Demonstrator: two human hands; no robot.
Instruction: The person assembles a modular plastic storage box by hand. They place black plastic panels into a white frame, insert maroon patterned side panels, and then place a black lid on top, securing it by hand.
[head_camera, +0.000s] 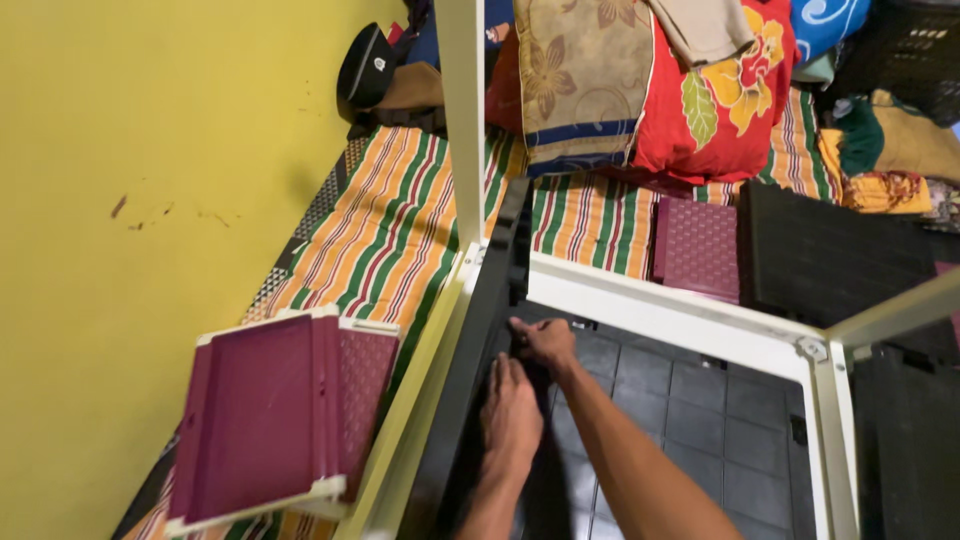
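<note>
Standing right behind them, I'd say this is the fitting step: both hands are down in the far-left corner of the white frame, at about 10 o'clock on the black grid panel that lies inside it. The right hand has its fingers curled over the panel's dark edge by the corner. The left hand lies flat with fingers straight, pressing the panel and holding nothing. Next move probably calls for a firm push so that edge seats under the rail, though I can't see any clip.

Count: two hands, one black panel being worked, another black panel at 2 o'clock, one maroon tile at 1 o'clock, and a maroon drawer stack at 9 o'clock on the striped mat.
</note>
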